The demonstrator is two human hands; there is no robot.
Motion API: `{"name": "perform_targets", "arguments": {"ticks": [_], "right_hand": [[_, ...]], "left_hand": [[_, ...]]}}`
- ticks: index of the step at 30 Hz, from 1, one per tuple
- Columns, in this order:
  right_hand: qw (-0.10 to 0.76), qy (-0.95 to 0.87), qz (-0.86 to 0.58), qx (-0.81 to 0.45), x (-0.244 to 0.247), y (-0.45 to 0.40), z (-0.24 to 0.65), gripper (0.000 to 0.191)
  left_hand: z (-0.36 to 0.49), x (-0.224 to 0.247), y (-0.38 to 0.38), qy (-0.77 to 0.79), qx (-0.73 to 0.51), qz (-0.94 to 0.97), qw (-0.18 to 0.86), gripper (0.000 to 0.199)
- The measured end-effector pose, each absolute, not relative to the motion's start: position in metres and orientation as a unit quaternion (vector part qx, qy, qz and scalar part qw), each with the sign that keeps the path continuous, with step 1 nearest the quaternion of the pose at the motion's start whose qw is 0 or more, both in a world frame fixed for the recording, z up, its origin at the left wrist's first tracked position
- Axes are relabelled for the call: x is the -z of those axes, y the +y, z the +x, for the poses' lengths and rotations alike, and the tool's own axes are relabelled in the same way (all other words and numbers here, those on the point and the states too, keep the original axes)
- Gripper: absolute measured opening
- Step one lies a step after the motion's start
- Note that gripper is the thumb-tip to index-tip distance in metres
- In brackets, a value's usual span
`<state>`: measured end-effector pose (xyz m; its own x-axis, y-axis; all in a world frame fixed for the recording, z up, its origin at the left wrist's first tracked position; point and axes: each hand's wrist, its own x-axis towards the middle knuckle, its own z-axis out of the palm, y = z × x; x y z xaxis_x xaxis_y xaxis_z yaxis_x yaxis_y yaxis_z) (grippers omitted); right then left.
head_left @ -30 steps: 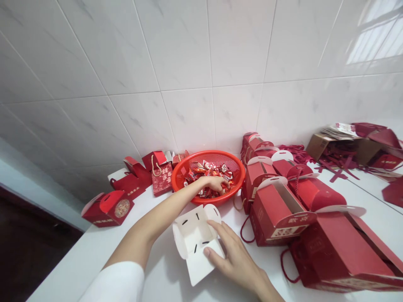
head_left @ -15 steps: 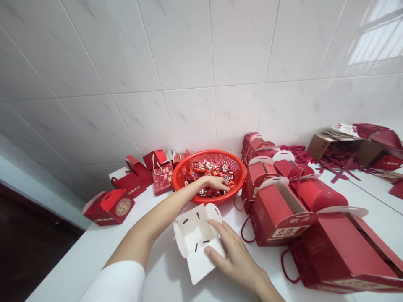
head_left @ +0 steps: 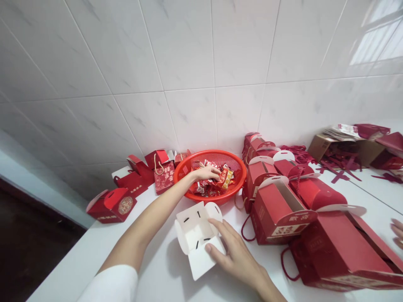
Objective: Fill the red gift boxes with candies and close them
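Note:
My left hand (head_left: 207,173) is inside the red plastic basket (head_left: 242,180), its fingers stretched out and slightly bent over wrapped sweets. Beside its fingertips lies an orange and yellow packet (head_left: 226,178); I see nothing clearly gripped. My right hand (head_left: 231,253) holds an unfolded paper gift box (head_left: 201,263) by its right side, thumb on the front flap and fingers along the wall. The box's white inside faces up with its flaps spread, and dark slots show in it. No sweets are visible in it. It is just in front of the basket.
Several red gift boxes with rope handles (head_left: 285,214) stand at the right. More red boxes (head_left: 113,204) and a small patterned bag (head_left: 164,178) are at the left. Ribbons (head_left: 340,161) spill from a carton at the far right. Another person's hand (head_left: 398,231) shows at the right edge.
My left hand has shifted left and back within the basket, and the orange and yellow packet has come into view. My right hand still holds the box. Another person's hand has appeared at the right.

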<state>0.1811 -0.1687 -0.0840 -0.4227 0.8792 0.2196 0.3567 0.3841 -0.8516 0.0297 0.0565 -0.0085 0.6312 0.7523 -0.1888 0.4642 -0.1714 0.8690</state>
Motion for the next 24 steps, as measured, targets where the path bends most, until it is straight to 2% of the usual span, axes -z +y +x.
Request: {"name": "perform_targets", "arguments": {"ticks": [12,24], "right_hand": [[0.362,-0.755,-0.406,-0.367,0.088,-0.17,0.18,0.054],[0.394,-0.748,-0.398,-0.356,0.093,-0.17,0.177,0.061]], "left_hand": [[0.021,0.004,0.054,0.478,-0.225,0.664,0.529,0.029],[0.013,-0.017,0.034,0.435,-0.244,0.647,0.577,0.021]]}}
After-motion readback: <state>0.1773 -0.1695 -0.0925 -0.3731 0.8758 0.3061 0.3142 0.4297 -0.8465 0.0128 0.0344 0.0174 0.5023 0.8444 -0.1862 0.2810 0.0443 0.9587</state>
